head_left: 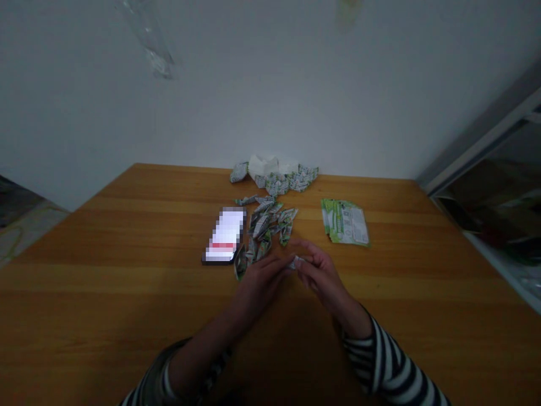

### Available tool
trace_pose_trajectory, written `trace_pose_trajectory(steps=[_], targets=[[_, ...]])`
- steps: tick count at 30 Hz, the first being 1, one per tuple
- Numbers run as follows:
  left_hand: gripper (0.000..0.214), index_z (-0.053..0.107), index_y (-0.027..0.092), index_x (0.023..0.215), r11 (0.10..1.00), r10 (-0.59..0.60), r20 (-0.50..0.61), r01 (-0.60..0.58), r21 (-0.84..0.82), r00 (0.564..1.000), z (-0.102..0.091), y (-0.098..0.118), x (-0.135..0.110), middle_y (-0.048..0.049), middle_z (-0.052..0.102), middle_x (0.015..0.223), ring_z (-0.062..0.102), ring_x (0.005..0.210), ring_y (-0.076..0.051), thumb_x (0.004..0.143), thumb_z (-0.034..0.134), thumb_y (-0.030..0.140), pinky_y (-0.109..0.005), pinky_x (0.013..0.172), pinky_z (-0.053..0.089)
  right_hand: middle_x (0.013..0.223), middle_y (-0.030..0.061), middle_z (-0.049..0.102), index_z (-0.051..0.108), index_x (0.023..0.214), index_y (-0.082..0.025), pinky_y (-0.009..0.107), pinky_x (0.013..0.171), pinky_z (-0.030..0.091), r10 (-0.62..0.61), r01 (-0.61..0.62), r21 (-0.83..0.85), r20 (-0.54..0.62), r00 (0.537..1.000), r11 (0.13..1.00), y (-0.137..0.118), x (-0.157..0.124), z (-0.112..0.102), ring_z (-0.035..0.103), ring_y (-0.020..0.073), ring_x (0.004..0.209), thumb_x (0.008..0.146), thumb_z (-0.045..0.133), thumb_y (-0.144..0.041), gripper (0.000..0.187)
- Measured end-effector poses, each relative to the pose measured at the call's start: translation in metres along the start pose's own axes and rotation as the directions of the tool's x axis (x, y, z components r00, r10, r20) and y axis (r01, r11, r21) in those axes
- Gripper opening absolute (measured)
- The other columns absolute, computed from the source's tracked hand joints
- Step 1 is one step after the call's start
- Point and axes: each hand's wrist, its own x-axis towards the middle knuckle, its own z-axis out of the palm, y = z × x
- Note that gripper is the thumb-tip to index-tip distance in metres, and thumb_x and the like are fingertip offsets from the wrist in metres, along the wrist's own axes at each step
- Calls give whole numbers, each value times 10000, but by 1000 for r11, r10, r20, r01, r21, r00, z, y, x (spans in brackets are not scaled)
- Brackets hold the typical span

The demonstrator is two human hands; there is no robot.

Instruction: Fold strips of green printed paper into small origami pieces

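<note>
In front of me, both hands meet over the table around a small folded wrapper [296, 262], pale with printing, mostly covered by fingers. My right hand [323, 276] pinches it between thumb and fingers. My left hand [262, 280] is closed at its other side, fingertips pressed together against it. Just beyond the hands lies a loose pile of folded green-and-white printed wrappers [262, 220]. To the right rests a small stack of flat green-and-white packets [347, 224].
A phone [226, 234] with a lit, blurred screen lies left of the pile. Against the wall sit more folded wrappers [276, 183] and crumpled white tissue [262, 165]. The wooden table [105, 254] meets a white wall; a shelf frame [486, 141] stands at right.
</note>
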Motion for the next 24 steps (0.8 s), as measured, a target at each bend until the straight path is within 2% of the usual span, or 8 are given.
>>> trace_pose_trajectory(steps=[5,9,13,15,17,19,22,24], targets=[[279,717,213,1071,996,-1,37,4,-86,999,-1,4,2,-71,730,970,670,872,-200,924,482,246,-273,778,497,619,-42,610,671,1137,-192,187,460,349,-173,177,-321,39,984,930,9,1,-2,471,84,482,820,654,-374,366],[295,670,201,1132,986,-61,73,71,-150,995,2,3,2,-62,734,985,671,855,-195,888,506,219,-284,803,501,659,-17,641,557,1335,-239,239,550,436,-291,284,-593,86,953,754,15,0,-4,533,131,541,878,581,-326,465],[347,619,175,1183,946,-199,19,197,-256,980,4,0,0,-41,722,838,659,720,-174,850,547,239,-268,703,522,1034,72,721,482,1393,-292,346,772,503,-372,416,-654,215,903,632,16,-3,-3,656,221,839,868,563,-224,536],[328,628,174,1156,862,-271,20,252,-441,962,3,1,1,-42,719,834,665,710,-174,856,552,282,-270,671,536,1022,67,724,604,1284,-305,335,766,508,-433,446,-618,183,882,647,17,-3,-1,660,214,847,873,546,-191,431],[318,650,174,1118,728,-338,61,302,-615,939,1,4,3,-55,726,896,682,746,-180,838,594,315,-278,677,552,848,50,722,737,1072,-287,296,679,501,-479,439,-575,92,873,690,17,-2,-1,643,189,735,867,572,-193,280],[330,672,172,1095,606,-387,116,347,-716,915,-2,6,4,-65,730,953,694,793,-185,795,657,310,-288,721,559,740,34,687,772,930,-258,273,624,483,-459,406,-520,30,888,752,16,0,-2,615,171,670,853,611,-215,184],[362,672,170,1112,474,-396,198,385,-792,896,-6,6,5,-77,733,966,704,839,-201,782,671,319,-314,781,557,754,28,658,765,913,-238,271,639,478,-398,377,-437,46,916,817,12,3,-5,606,167,699,843,631,-239,151],[332,672,174,1071,456,-402,205,389,-800,892,-7,6,6,-65,732,907,705,803,-198,801,650,365,-318,756,560,786,33,637,765,914,-240,280,676,479,-394,398,-423,102,914,814,7,4,-6,604,172,753,845,627,-245,154]])
